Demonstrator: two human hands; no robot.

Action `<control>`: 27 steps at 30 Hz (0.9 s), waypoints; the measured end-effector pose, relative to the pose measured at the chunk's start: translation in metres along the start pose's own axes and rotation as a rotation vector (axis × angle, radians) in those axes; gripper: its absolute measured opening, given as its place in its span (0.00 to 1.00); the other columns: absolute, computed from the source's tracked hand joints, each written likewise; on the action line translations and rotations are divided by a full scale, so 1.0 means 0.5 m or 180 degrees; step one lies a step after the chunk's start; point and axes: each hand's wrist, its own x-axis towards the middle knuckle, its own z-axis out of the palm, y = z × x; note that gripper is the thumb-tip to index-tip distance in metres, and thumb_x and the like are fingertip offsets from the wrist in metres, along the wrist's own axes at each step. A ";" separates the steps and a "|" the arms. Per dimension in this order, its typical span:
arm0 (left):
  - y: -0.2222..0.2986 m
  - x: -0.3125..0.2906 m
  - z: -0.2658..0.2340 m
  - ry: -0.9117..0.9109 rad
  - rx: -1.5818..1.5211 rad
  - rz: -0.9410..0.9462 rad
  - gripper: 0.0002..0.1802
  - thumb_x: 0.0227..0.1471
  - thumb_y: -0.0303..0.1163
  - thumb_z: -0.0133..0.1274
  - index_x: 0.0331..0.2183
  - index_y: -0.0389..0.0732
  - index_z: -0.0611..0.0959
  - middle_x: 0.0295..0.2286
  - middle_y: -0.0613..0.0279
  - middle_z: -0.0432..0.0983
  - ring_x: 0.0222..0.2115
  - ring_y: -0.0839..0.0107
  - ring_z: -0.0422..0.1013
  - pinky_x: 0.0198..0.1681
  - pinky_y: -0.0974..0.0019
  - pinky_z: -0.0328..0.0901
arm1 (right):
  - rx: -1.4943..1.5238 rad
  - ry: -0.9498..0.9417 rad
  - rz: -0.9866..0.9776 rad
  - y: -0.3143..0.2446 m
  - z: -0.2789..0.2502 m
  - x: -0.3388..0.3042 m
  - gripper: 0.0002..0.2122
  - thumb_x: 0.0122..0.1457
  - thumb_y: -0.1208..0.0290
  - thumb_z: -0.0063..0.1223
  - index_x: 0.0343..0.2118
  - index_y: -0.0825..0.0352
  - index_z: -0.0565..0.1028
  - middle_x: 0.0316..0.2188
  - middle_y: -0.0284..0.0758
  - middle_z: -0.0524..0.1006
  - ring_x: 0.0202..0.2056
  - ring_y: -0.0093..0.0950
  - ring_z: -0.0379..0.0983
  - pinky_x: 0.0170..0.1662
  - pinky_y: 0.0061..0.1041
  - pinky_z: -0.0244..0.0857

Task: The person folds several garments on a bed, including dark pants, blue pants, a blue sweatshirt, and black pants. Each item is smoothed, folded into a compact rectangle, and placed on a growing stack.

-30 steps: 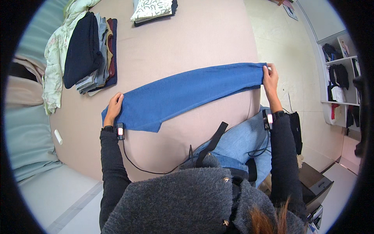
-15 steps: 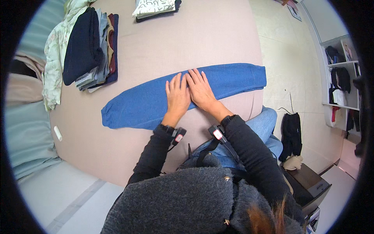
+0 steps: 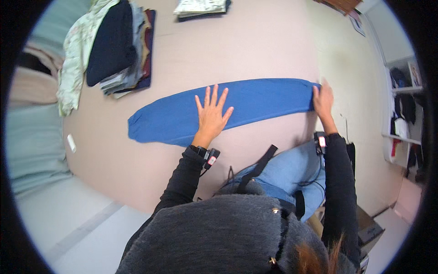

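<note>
Tapering across pinkish bed (image 3: 255, 50), smooth blue cloth (image 3: 269, 98) | left hand (image 3: 211, 120) palm-down, fingers splayed, grasping nothing | right hand (image 3: 324, 102) at narrow end, fingers bent, grip unclear

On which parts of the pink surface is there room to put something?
Free: between the blue garment and the patterned folded pile; also between that garment and the small white object. Crowded: upper left, with the clothes stack and pale jacket.
</note>
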 end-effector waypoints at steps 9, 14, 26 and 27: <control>-0.376 -0.261 -0.175 0.2134 -0.0525 -0.4022 0.32 0.53 0.45 0.59 0.52 0.34 0.73 0.49 0.46 0.70 0.51 0.57 0.66 0.51 0.53 0.63 | 0.1867 -0.0369 0.1075 0.043 0.034 0.006 0.36 0.50 0.45 0.64 0.44 0.83 0.75 0.40 0.54 0.79 0.41 0.44 0.77 0.47 0.37 0.68; -0.407 -0.276 -0.160 0.1567 -0.3714 -0.4166 0.29 0.49 0.36 0.66 0.49 0.37 0.75 0.42 0.57 0.77 0.41 0.67 0.74 0.36 0.65 0.72 | 0.0904 0.0604 0.0671 -0.012 0.052 -0.020 0.25 0.56 0.53 0.61 0.38 0.78 0.73 0.34 0.54 0.77 0.38 0.47 0.75 0.44 0.39 0.67; -0.385 -0.246 -0.202 0.2857 -0.4016 -0.2742 0.18 0.55 0.25 0.60 0.47 0.37 0.75 0.43 0.58 0.77 0.41 0.67 0.74 0.44 0.65 0.71 | 0.2043 0.0995 0.0549 0.035 -0.048 -0.070 0.15 0.60 0.62 0.60 0.36 0.70 0.70 0.30 0.41 0.75 0.33 0.31 0.71 0.40 0.30 0.66; -0.384 -0.249 -0.187 0.2476 -0.4627 -0.3070 0.18 0.55 0.28 0.61 0.46 0.39 0.75 0.40 0.60 0.77 0.39 0.70 0.74 0.41 0.68 0.71 | 0.1571 0.0959 0.0585 0.039 -0.038 -0.069 0.16 0.60 0.61 0.60 0.38 0.70 0.70 0.33 0.44 0.76 0.35 0.35 0.73 0.41 0.32 0.67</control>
